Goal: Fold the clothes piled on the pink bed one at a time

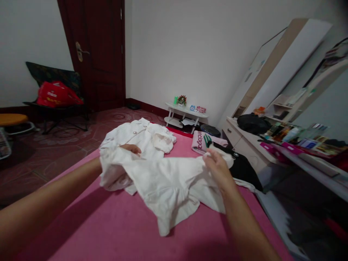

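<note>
A white garment (165,177) is stretched between my two hands above the pink bed cover (108,224), its lower part hanging and trailing on the cover. At its right end, my right hand (216,166) is closed, pinching the cloth between thumb and fingers. My left hand (132,148) is curled at the left end of the garment; cloth covers the wrist and part of the fingers. Just beyond it lies a white button-up jacket (130,132) with round pearly buttons, spread on the bed. Whether the two white pieces are joined I cannot tell.
Folded pink cloth with lettering (199,143) and a black garment (246,168) lie on the bed's right side. A cluttered dresser (231,130) stands close by on the right. Behind the bed is a low white table (187,109). A red bag (58,95) rests on a chair at left.
</note>
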Motion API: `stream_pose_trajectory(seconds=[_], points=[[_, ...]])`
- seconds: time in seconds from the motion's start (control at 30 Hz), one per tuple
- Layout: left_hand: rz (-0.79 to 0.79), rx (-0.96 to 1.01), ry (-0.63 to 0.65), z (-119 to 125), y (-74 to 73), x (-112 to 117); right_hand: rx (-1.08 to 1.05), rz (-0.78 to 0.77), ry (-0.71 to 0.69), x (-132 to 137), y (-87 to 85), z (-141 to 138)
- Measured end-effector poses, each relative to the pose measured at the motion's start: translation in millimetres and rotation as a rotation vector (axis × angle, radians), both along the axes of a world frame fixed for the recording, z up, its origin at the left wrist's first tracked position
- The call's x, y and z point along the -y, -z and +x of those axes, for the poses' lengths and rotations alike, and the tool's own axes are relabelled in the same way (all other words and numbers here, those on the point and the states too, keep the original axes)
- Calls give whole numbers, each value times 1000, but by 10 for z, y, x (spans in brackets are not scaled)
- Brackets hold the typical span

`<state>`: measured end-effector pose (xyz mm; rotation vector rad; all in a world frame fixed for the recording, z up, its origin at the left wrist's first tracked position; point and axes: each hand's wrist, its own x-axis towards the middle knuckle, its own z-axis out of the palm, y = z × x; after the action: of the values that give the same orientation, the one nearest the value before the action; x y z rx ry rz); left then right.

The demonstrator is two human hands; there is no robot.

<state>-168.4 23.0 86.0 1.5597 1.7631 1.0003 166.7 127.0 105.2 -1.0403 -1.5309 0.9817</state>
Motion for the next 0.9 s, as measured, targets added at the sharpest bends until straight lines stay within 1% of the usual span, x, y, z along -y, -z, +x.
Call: stream_pose_trajectory(seconds=[0.03, 0.1, 0.17, 0.2, 0.23, 0.27, 0.33, 0.37, 0.4, 0.43, 0.5, 0.57, 0.63, 0.7, 0.8, 0.87, 0.9], points=[[-13, 15, -11, -88, 79, -3, 110, -24, -32, -48, 166, 25], [-54, 93, -27, -264, 210, 41, 283, -31, -146, -42, 453, 71], [-27, 109, -72, -399, 282, 128, 432, 4, -297, 53, 641, 92], [5, 74, -67, -433, 296, 180, 511, 38, -362, 109, 693, 90], [37, 3, -21, -435, 298, 234, 588, 80, -405, 156, 719, 80], [69, -94, 60, -403, 294, 290, 659, 125, -422, 188, 725, 65], [111, -296, 269, -239, 290, 398, 779, 194, -390, 204, 699, 26], [125, -391, 356, -117, 301, 446, 823, 213, -365, 193, 678, 6], [141, -481, 417, 21, 325, 487, 850, 228, -346, 176, 655, -13], [160, -563, 451, 168, 360, 518, 855, 241, -335, 159, 633, -31], [212, -700, 486, 456, 454, 553, 789, 252, -336, 155, 579, -66], [279, -771, 522, 703, 542, 561, 650, 169, -367, 224, 487, -99], [321, -771, 558, 891, 579, 570, 511, 16, -421, 382, 327, -125], [315, -718, 579, 1015, 537, 599, 429, -104, -486, 609, 104, -135], [263, -576, 634, 1100, 354, 692, 375, -236, -612, 968, -263, -95], [233, -469, 682, 1109, 225, 763, 266, -335, -694, 1121, -456, -39], [231, -432, 693, 1103, 181, 790, 170, -360, -703, 1150, -523, -9]])
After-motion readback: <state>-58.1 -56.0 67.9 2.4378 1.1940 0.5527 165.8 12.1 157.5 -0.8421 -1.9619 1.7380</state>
